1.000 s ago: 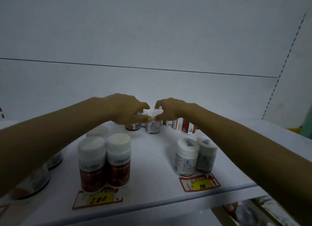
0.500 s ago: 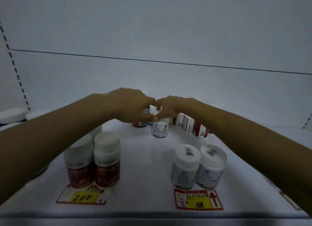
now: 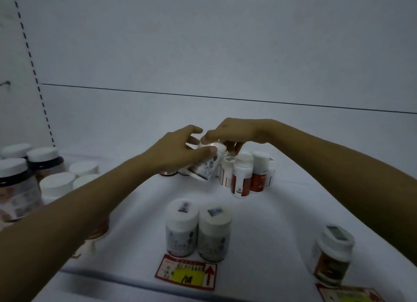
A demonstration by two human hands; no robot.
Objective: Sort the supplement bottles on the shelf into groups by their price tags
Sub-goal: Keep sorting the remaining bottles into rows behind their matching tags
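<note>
A white supplement bottle with a blue-grey label (image 3: 206, 166) is lifted and tilted at the back of the shelf (image 3: 282, 222). My left hand (image 3: 178, 152) grips its body from the left. My right hand (image 3: 232, 133) pinches its white cap from above. Just right of it stands a cluster of red-labelled bottles (image 3: 242, 179). Two more blue-grey bottles (image 3: 181, 230) stand side by side at the front, behind a red and yellow price tag marked 108 (image 3: 186, 273).
A brown-labelled bottle (image 3: 334, 258) stands at the front right, behind another price tag (image 3: 347, 296). Dark-collared jars (image 3: 15, 184) and white-capped bottles (image 3: 57, 185) crowd the left side. My left forearm hides the red bottles at the front left.
The blue-grey bottle has come up off the shelf and tipped over between my hands. The view has swung right, so the 200 tag is out of sight and a brown bottle appears.
</note>
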